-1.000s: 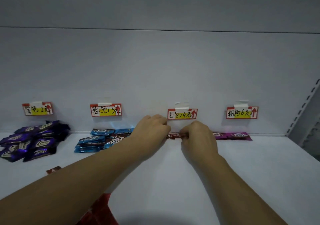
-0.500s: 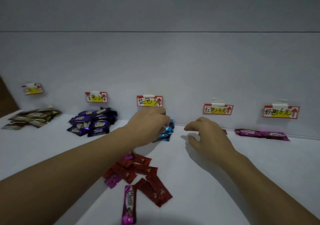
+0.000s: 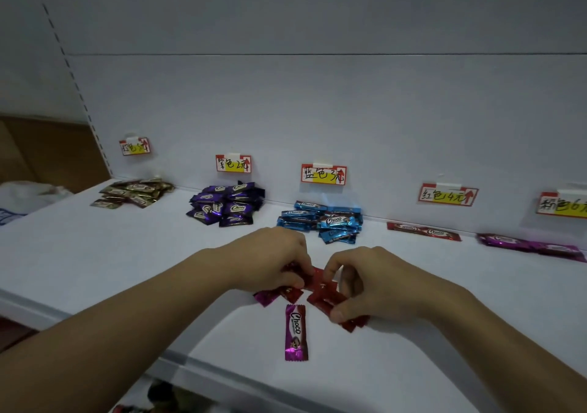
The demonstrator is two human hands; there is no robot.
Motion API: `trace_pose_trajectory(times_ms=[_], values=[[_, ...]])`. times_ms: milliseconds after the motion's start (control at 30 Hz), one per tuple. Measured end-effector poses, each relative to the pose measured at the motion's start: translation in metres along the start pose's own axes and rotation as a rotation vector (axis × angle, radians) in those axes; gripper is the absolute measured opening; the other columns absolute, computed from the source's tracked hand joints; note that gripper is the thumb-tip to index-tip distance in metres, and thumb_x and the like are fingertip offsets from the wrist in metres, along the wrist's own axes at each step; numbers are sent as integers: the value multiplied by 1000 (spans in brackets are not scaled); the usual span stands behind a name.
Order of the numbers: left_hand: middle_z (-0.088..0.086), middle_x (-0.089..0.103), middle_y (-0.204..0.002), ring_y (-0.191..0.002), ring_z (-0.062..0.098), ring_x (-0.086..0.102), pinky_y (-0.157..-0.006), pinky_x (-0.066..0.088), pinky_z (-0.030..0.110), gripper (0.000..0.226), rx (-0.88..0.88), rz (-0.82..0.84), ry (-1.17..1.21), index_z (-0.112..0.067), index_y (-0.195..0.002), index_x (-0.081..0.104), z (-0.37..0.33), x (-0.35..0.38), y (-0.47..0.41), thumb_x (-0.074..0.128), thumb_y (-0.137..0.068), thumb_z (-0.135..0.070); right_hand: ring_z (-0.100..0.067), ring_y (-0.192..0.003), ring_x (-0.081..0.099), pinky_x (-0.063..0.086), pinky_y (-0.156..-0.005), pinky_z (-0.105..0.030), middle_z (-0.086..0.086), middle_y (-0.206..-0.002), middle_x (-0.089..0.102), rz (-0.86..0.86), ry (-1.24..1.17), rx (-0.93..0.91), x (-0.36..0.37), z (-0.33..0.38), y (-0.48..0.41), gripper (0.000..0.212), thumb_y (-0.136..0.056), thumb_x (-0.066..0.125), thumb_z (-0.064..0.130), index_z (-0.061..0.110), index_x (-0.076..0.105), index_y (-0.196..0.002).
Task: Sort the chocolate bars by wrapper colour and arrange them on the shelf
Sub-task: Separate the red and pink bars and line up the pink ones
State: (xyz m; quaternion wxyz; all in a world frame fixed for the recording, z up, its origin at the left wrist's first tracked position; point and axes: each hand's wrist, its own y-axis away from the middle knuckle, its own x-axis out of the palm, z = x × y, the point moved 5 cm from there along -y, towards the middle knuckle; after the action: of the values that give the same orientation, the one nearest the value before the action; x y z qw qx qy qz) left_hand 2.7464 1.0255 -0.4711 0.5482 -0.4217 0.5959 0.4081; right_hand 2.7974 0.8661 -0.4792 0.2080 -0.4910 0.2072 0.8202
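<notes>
Both hands are over a loose heap of red bars [image 3: 320, 295] near the white shelf's front. My left hand [image 3: 273, 258] curls its fingers round a red bar in the heap. My right hand [image 3: 368, 282] pinches red bars at the heap's right side. A pink bar [image 3: 296, 331] lies alone just in front, and another pink bar [image 3: 265, 296] pokes out on the left. Along the back wall sit sorted piles: gold bars [image 3: 133, 192], purple bars [image 3: 227, 204], blue bars [image 3: 324, 220], one red row [image 3: 424, 231] and pink bars [image 3: 533, 246].
Colour and price labels hang on the back wall above each pile, such as the blue label [image 3: 323, 174] and the red label [image 3: 447, 195]. The white shelf [image 3: 95, 253] has its front edge just below the hands. A white bag [image 3: 28, 193] lies at far left.
Both hands pulled back from the red row at the back wall and came down onto the loose heap at the front, where they now grip red bars. The view swung left.
</notes>
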Motion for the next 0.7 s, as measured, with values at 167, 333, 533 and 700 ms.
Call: trace_pose_trajectory(times_ms=[167,333,533,700], values=[[-9,62,-111,-100,8,53,-90,50,35,31,-4,22,-5,-32,-119,72,-6,-1,-4,66,-92,-48,-5,-79,68,59,-80,-33,12,-81,73,12,-83,26,0,-5,-1,45,-72,86,45,37,62,-109],[-8,63,-110,-101,9,53,-90,49,35,30,15,40,-111,-31,-119,70,-11,-3,-6,59,-96,-48,-5,-79,71,60,-81,-35,11,-82,76,11,-181,16,-8,-8,1,19,-82,80,34,29,72,-99],[-4,65,-104,-93,12,57,-88,50,37,30,5,16,-114,-25,-118,68,-9,0,-10,45,-104,-40,0,-81,70,60,-80,-26,12,-89,75,-72,-178,11,-10,-17,-2,9,-92,72,23,26,78,-98],[-6,64,-109,-100,12,58,-90,49,32,24,-51,-18,-93,-25,-118,65,-4,-2,-21,44,-106,-28,-8,-80,70,60,-78,-31,8,-87,75,-132,-241,8,-18,-25,-2,6,-94,70,25,28,75,-93]])
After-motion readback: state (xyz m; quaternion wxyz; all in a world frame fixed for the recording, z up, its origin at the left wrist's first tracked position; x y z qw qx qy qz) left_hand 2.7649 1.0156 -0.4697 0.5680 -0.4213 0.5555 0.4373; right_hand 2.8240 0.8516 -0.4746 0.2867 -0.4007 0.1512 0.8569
